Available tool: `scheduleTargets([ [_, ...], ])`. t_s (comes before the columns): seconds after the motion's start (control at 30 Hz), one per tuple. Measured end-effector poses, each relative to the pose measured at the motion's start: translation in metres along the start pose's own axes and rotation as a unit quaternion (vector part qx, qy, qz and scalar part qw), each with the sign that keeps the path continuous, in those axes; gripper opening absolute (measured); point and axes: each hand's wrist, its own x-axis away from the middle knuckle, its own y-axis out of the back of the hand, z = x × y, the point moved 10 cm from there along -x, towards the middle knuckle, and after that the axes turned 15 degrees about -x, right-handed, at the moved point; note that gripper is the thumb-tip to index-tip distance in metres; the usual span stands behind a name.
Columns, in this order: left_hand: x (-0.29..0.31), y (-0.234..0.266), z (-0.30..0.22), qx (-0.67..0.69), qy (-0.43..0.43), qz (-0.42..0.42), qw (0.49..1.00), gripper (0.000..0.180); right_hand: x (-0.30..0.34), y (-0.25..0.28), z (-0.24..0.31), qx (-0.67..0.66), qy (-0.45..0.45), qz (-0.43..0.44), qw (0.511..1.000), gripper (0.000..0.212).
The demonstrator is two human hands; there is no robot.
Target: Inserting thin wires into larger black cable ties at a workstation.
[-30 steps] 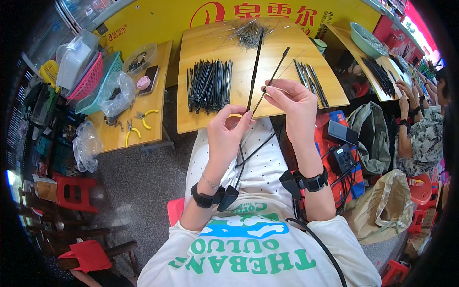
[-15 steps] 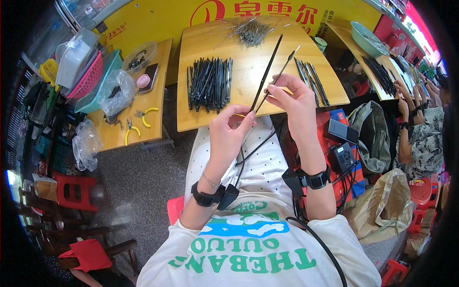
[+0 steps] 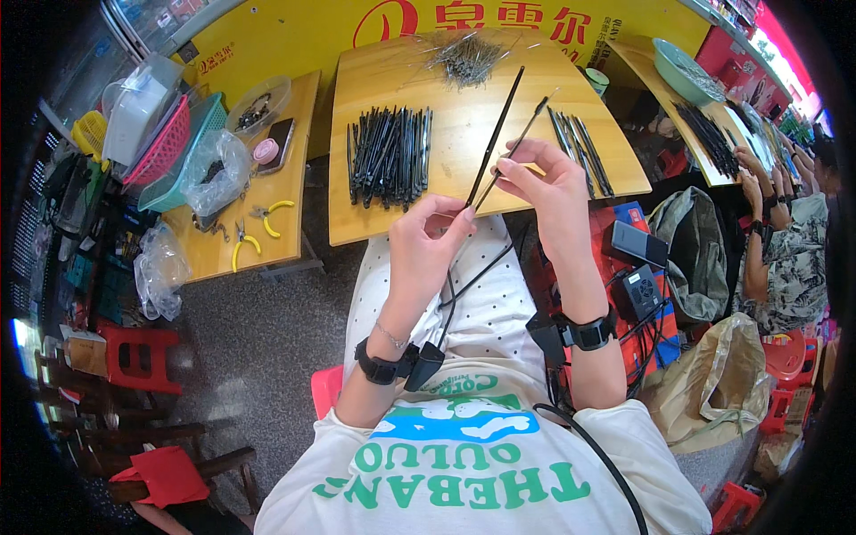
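My left hand (image 3: 428, 239) pinches the lower end of a long, slim black stick (image 3: 499, 129) that slants up and to the right. In my right hand (image 3: 551, 189), thumb and fingers grip a thinner dark rod (image 3: 532, 120) with a fine pale tip at its upper end. The rod's lower end meets the stick at my left fingertips; whether the two are joined there I cannot tell. Beyond my hands, on the wooden table (image 3: 459, 134), lies a thick bundle of black sticks (image 3: 388, 156). A smaller row of similar sticks (image 3: 581, 152) lies right of my right hand.
Thin, wire-like pieces (image 3: 468, 61) are heaped at the table's far edge. A side table on the left carries yellow-handled pliers (image 3: 245, 245), a plastic bag (image 3: 217, 169) and baskets (image 3: 165, 147). Right of my legs are small electronic boxes (image 3: 640, 290) with cables. Other people sit far right.
Both hands have stayed almost still, still holding the stick and the rod. The rod's pale tip shows more faintly than before.
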Motion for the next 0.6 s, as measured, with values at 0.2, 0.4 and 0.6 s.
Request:
scheduleTargets([
  [0.2, 0.001, -0.011, -0.002, -0.040, 0.002, 0.053, 0.998, 0.019, 0.000, 0.000, -0.029, 0.105, -0.112, 0.065, 0.986, 0.020],
  [0.4, 0.000, -0.018, 0.013, -0.092, -0.044, 0.093, 0.990, 0.028, -0.051, 0.095, 0.018, 0.241, 0.005, -0.090, 0.966, 0.027],
  [0.6, -0.002, -0.010, 0.019, -0.235, -0.065, 0.094, 0.965, 0.039, -0.099, 0.227, 0.030, 0.652, 0.098, -0.205, 0.723, 0.026],
])
